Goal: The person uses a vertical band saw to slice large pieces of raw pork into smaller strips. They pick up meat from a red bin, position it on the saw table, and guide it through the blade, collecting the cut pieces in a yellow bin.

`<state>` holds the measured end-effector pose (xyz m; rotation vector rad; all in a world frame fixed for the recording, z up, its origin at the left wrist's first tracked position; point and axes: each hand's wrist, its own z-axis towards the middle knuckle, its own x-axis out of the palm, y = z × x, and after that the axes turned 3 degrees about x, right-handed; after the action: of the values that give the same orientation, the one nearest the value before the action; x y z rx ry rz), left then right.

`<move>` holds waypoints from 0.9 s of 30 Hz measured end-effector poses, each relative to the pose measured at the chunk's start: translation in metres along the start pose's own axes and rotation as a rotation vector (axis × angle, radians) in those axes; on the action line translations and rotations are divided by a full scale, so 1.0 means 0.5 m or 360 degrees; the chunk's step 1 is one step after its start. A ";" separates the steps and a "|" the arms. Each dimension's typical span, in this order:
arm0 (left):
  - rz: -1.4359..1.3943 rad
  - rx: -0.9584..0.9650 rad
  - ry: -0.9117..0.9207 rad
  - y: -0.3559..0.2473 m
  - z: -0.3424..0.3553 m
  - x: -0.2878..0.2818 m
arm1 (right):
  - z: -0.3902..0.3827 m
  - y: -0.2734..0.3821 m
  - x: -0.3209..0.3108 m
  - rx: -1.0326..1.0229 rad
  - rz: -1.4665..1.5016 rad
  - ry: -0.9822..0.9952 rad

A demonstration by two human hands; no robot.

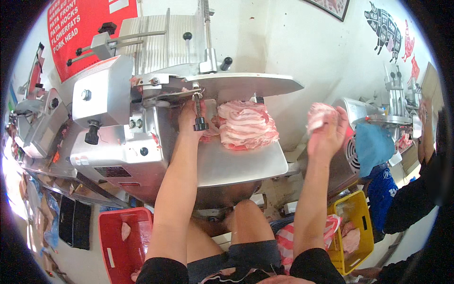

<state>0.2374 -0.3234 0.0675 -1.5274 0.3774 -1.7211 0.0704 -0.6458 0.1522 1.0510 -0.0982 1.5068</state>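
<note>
In front of me stands a metal meat slicer (236, 171) with a stack of sliced pork belly (248, 127) on its tray, pale fat with pink streaks. My left hand (188, 118) reaches in beside the stack, under the blade guard (246, 81). A black-knobbed screw (200, 124) hides part of that hand, and its fingers do not show clearly. Off to the right of the tray, my right hand (333, 132) is raised, its fingers closed around some pork slices (319, 116).
A red crate (105, 236) with meat pieces sits low on the left, a yellow crate (365, 232) with meat on the right. Another slicer (42, 124) stands at far left. At right, a person in dark clothes (411, 203) is beside another machine (331, 163) and a blue cloth (373, 144).
</note>
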 end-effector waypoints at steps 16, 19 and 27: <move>0.0863 0.0749 0.0783 -0.028 -0.176 0.197 | -0.090 -0.139 0.146 0.0412 -0.0763 0.0764; 0.1080 0.0817 0.0716 -0.033 -0.171 0.188 | -0.077 -0.139 0.155 0.0451 -0.1015 0.0934; 0.1031 0.0271 0.0235 -0.084 -0.088 0.083 | -0.069 -0.171 0.159 -0.0597 -0.1956 0.0904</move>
<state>0.1827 -0.3381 0.1147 -1.0039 0.6959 -1.3071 0.1344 -0.5427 0.1407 0.1974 0.5555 0.5469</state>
